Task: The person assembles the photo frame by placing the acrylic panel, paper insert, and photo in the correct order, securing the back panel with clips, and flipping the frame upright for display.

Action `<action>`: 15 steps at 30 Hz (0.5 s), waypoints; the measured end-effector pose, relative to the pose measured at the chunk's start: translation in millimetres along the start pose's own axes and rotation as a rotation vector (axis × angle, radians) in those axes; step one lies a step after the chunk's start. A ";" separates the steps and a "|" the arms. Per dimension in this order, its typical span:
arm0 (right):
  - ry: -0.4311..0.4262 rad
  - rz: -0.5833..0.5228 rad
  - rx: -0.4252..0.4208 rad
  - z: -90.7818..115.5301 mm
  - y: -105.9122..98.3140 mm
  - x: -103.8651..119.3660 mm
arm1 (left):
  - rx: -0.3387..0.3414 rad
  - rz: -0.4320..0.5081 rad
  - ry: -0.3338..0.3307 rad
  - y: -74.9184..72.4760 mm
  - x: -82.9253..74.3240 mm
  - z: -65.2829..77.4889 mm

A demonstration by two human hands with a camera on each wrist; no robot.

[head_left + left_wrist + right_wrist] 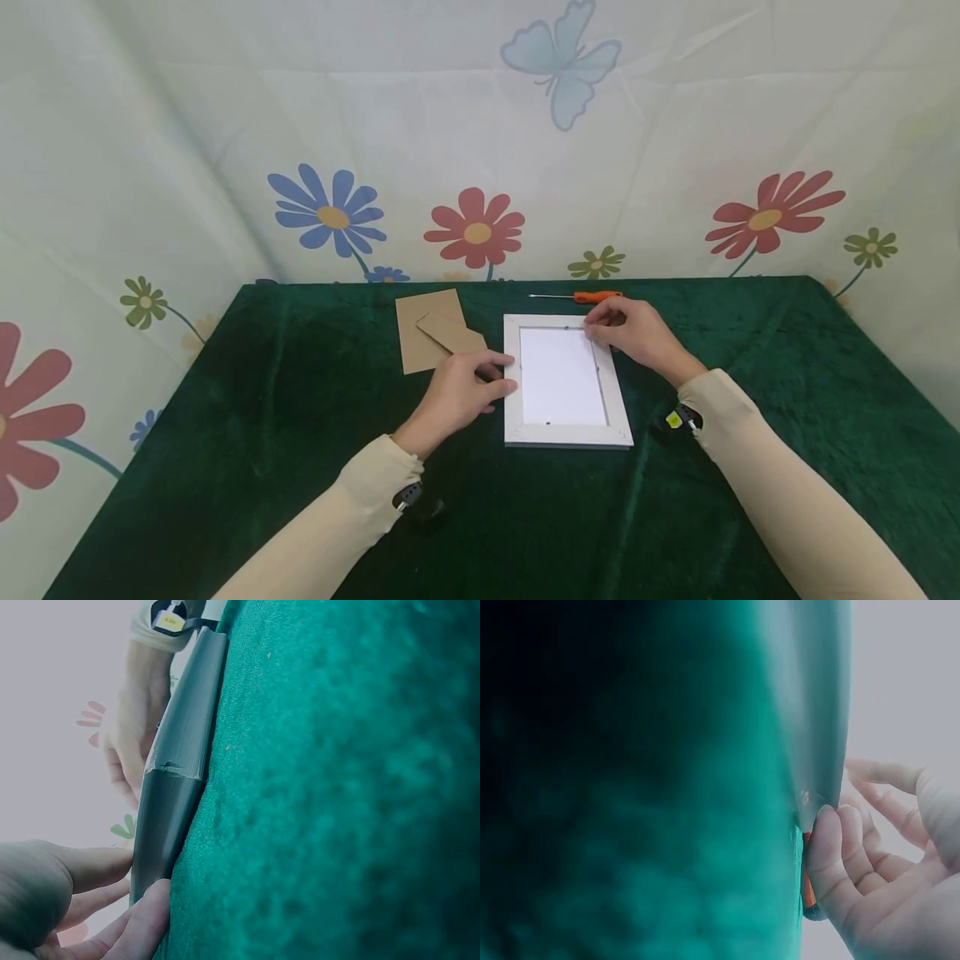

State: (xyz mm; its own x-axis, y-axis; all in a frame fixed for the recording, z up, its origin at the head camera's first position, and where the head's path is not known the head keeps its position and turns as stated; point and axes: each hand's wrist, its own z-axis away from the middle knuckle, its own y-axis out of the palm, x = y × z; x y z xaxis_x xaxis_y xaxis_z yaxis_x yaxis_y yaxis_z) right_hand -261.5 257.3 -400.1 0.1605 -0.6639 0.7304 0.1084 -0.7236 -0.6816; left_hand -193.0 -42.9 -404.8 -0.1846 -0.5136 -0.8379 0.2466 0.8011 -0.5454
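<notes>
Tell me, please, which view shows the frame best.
The head view: nearly the whole upper face of the frame shows. The left wrist view has two sides meeting at a corner; the right wrist, one blurred side.

Velvety cloth [247,467] here; frame [513,421] looks matt, finely streaked; brown board [417,343], dull; screwdriver [581,297] shows plastic handle [598,297], metal shaft [551,296].

A white sheet [420,117] printed with garden motifs hangs behind a table [300,483] spread with dark green plush cloth [750,333], in soft, even light. A pale blue butterfly [572,63] (the highest print in view) appears above red flowers [477,233], blue flowers [332,217] and green flowers [145,302], with faint creases crossing the fabric and a broad fold [202,158] running down at left.
</notes>
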 end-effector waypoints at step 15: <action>0.134 -0.267 0.072 12.0 -11.9 -16.0 | 0.001 0.007 0.003 -0.3 1.7 -0.3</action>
State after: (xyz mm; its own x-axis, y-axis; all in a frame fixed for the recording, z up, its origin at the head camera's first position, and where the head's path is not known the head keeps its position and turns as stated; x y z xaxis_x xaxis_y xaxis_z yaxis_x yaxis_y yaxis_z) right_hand -253.6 278.8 -404.3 -0.0133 -0.4745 0.8802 0.1995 -0.8638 -0.4626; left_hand -193.7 -44.0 -406.0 -0.1855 -0.5074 -0.8415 0.2491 0.8041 -0.5397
